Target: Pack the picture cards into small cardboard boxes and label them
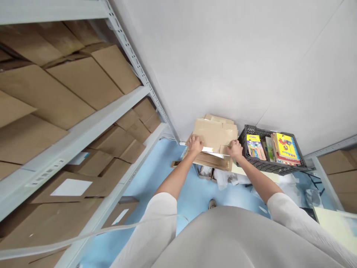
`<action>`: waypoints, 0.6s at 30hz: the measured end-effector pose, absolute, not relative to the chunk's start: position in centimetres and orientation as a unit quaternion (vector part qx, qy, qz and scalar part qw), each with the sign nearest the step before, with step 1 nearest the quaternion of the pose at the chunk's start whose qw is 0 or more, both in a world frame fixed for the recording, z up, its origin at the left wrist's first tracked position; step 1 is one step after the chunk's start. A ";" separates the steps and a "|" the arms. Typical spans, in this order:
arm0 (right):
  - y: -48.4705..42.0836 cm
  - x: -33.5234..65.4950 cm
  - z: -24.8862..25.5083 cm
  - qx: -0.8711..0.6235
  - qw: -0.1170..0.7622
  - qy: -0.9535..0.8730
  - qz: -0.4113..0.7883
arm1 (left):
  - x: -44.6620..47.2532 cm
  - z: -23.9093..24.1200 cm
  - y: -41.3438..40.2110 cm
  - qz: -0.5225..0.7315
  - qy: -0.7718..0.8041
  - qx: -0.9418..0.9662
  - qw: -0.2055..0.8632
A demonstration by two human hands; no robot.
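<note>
A flat piece of brown cardboard (pixel 213 132), apparently a flap or a flattened carton, leans toward the wall in the middle of the head view. My left hand (pixel 195 144) has its fingers curled over the cardboard's near left edge. At the near right corner, my right hand (pixel 234 149) grips the same cardboard, thumb side inward. Just below lies a long cardboard piece with a folded edge (pixel 212 160); whether it joins the upper one I cannot tell. A small white label shows between my hands.
Right of the cardboard, a black plastic crate (pixel 275 167) holds colourful books (pixel 287 146). Metal shelving (pixel 111 111) full of cardboard cartons (pixel 83 80) rises on the left. Clear plastic bags (pixel 221 179) hang beneath the work surface. More cartons (pixel 338 163) stand far right.
</note>
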State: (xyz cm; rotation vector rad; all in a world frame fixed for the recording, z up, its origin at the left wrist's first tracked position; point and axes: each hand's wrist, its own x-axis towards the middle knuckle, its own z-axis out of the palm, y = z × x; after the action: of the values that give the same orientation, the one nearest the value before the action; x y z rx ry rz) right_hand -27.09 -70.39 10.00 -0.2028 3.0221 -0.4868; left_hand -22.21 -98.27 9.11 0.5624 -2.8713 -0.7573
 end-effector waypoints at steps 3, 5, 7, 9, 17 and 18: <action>-70.6 -27.2 9.9 -0.062 0.038 0.987 -0.146 | -22.8 8.9 -98.4 -0.243 -0.947 0.203 0.054; -70.7 -27.3 9.8 -0.062 0.036 0.987 -0.145 | -23.1 8.7 -98.4 -0.246 -0.944 0.214 0.044; -70.7 -27.5 9.6 -0.060 0.030 0.987 -0.149 | -23.4 8.6 -98.3 -0.253 -0.937 0.239 0.030; -70.7 -27.6 9.4 -0.057 0.021 0.986 -0.157 | -23.6 8.7 -98.3 -0.261 -0.928 0.267 0.016; -70.1 -27.3 10.2 -0.064 0.006 0.983 -0.171 | -22.8 10.7 -98.3 -0.269 -0.916 0.296 0.037; -70.0 -27.2 10.4 -0.069 0.002 0.983 -0.173 | -22.6 11.1 -98.3 -0.270 -0.916 0.294 0.047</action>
State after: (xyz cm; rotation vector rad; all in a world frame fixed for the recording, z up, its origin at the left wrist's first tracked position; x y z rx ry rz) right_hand -27.20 -69.96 10.41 -0.2150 3.0825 -0.5421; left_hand -22.64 -98.30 11.09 0.8981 -2.7936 -0.8222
